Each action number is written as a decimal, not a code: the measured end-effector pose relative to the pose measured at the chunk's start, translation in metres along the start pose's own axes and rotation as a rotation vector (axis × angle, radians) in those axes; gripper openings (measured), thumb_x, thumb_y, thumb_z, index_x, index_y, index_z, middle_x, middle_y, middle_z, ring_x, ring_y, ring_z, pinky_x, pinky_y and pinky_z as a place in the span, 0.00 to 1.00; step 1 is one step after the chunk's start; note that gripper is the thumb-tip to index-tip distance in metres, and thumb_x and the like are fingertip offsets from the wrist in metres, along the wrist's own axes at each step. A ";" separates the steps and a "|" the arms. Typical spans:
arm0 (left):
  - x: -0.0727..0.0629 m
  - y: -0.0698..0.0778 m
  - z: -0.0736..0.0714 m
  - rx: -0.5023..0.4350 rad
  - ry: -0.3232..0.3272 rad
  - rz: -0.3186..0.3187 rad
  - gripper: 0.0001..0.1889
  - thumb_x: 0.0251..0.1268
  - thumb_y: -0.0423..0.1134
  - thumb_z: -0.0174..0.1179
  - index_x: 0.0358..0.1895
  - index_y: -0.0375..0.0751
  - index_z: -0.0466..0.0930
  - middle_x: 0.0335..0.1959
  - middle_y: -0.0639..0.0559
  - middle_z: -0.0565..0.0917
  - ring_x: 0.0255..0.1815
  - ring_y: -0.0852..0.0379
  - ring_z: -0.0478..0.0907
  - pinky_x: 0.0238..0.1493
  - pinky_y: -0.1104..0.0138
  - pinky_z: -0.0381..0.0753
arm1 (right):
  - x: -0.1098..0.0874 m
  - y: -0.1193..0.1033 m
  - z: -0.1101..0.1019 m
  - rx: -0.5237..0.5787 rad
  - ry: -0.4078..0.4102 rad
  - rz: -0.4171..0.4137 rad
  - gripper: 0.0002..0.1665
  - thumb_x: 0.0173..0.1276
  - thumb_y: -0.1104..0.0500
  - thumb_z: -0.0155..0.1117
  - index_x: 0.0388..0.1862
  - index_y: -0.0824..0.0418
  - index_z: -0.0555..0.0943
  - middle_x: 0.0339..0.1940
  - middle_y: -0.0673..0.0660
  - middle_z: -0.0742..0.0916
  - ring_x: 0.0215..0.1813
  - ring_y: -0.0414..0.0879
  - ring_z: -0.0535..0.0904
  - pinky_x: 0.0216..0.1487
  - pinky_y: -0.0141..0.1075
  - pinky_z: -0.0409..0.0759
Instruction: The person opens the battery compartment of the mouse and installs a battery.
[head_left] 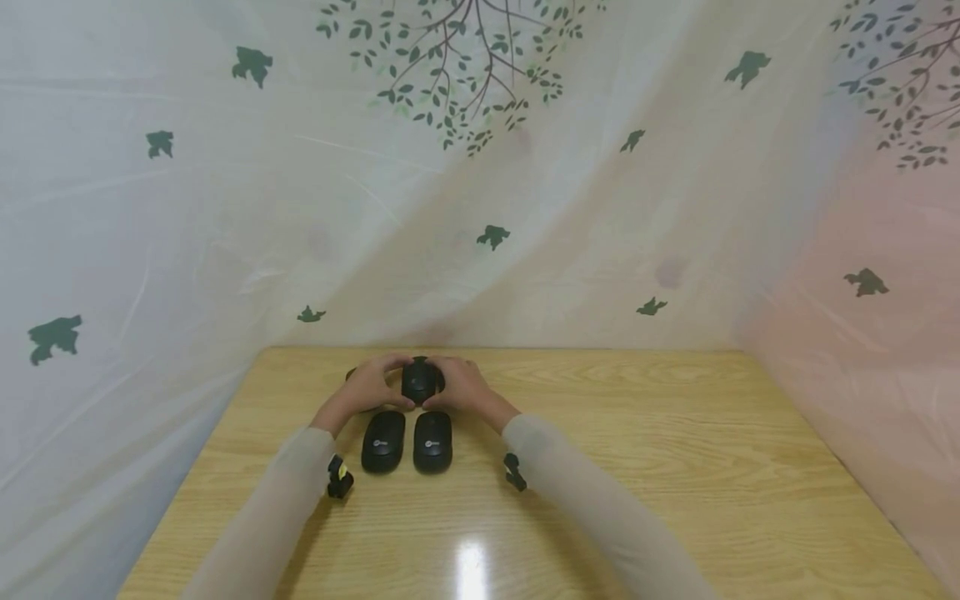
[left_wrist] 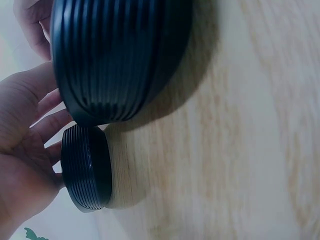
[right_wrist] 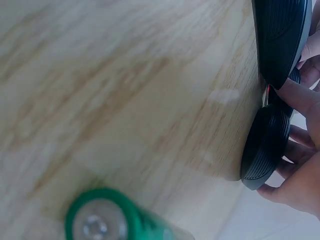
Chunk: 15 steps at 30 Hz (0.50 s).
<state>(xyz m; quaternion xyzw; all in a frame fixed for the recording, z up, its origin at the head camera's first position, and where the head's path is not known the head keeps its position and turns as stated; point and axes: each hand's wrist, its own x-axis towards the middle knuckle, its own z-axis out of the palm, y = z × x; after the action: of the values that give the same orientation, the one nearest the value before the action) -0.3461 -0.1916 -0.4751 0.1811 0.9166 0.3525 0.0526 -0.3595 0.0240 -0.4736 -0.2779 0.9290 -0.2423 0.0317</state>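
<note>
In the head view a black computer mouse (head_left: 418,381) at the back of the wooden table lies between my hands. Thumb and fingers of my left hand (head_left: 370,385) grip its left side; those of my right hand (head_left: 459,385) grip its right side. Two more black mice, a left one (head_left: 383,442) and a right one (head_left: 432,442), lie side by side in front. A ribbed black mouse (left_wrist: 86,167) stands by my left palm in the left wrist view. Another dark mouse (right_wrist: 266,145) is beside my right fingers in the right wrist view. My hands partly hide the back mice.
The wooden table (head_left: 645,467) extends to the right and toward me. A pale cloth (head_left: 570,250) with printed leaves and birds hangs behind it. Close to the right wrist camera is a green cylinder (right_wrist: 100,220) with a metal end, like a battery.
</note>
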 end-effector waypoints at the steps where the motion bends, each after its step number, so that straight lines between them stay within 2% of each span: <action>1: 0.000 0.000 0.000 0.000 -0.001 -0.002 0.43 0.49 0.43 0.81 0.70 0.36 0.72 0.72 0.36 0.74 0.75 0.34 0.67 0.73 0.41 0.64 | 0.000 0.000 0.000 -0.005 0.000 0.000 0.46 0.56 0.50 0.83 0.71 0.61 0.74 0.67 0.61 0.82 0.69 0.56 0.78 0.71 0.55 0.70; 15: 0.001 -0.002 -0.001 0.041 -0.023 -0.018 0.43 0.50 0.45 0.81 0.70 0.37 0.73 0.72 0.37 0.74 0.76 0.35 0.66 0.74 0.42 0.64 | 0.001 0.000 0.003 -0.018 -0.014 0.004 0.46 0.57 0.48 0.82 0.71 0.61 0.73 0.70 0.60 0.80 0.71 0.56 0.76 0.73 0.55 0.67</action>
<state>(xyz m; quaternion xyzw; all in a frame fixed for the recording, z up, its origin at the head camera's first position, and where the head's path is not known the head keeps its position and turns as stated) -0.3484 -0.1936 -0.4755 0.1781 0.9245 0.3312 0.0624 -0.3594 0.0221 -0.4758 -0.2781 0.9314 -0.2322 0.0360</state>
